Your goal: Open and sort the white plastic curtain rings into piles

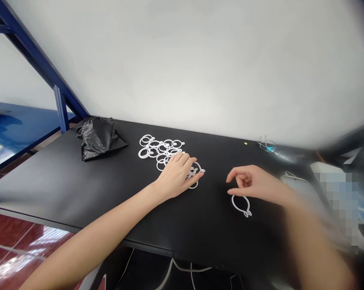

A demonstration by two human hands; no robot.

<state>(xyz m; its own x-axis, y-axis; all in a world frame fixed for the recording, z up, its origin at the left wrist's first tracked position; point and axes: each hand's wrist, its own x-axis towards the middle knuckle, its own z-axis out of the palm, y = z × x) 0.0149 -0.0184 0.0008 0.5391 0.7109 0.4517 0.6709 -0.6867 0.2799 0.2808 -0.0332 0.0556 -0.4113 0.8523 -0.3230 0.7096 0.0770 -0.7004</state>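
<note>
My left hand (177, 174) lies flat on the near end of a pile of several white plastic rings (158, 148) on the black table (64, 181), fingers stretched out over them. My right hand (251, 182) hovers to the right with its fingers loosely curled and thumb and forefinger apart; nothing shows in it. A single white ring with a small loop (241, 205) lies on the table just below that hand.
A crumpled black plastic bag (99, 137) sits at the back left of the table. A small clear object with a blue glint (267, 146) lies at the back right near the white wall. Cables (182, 268) hang under the front edge. Blue metal frame (61, 108) stands left.
</note>
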